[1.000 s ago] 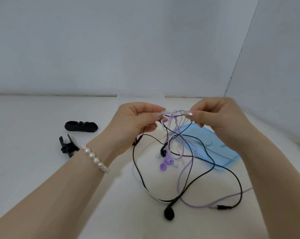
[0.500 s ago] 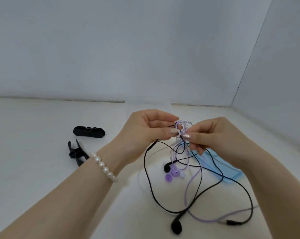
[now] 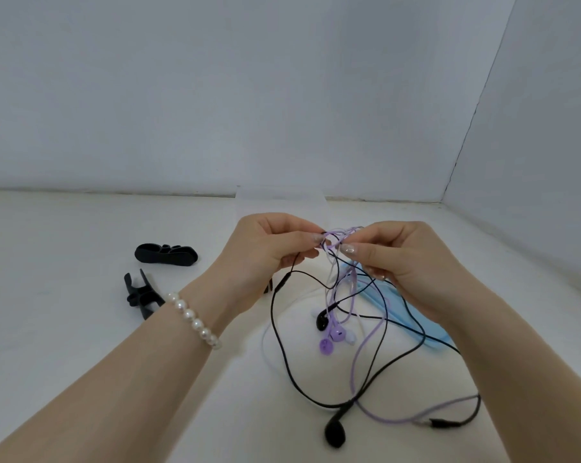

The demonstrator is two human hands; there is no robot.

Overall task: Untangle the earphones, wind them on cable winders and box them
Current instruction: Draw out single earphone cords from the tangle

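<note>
purple and black earphone cords [image 3: 337, 240] are bunched in a knot held up above the white table [image 3: 65, 329], between both hands. the left hand [image 3: 269, 253], a pearl bracelet [image 3: 195, 320] on its wrist, pinches the knot's left side with thumb and curled fingers. the right hand [image 3: 406, 259] pinches the right side the same way, fingertips nearly meeting the left's.

from the knot the cords hang down in loops. a black earbud [image 3: 322, 320] and two purple earbuds [image 3: 330, 339] dangle together just below the hands, with a white earbud [image 3: 348, 337] right beside them. a white cord [image 3: 265, 342] curves along the table to the left of the loops. a second black earbud [image 3: 334, 432] lies on the table nearest the camera, and a black plug [image 3: 444, 423] rests to its right, where a purple cord also ends.

a light blue box lid [image 3: 429, 329] lies flat under the right wrist, partly covered by cords. two black cable winders sit well to the left: one [image 3: 165, 254] farther back, one [image 3: 142, 292] just beside the left forearm. a clear box [image 3: 280, 200] stands behind the hands.
</note>
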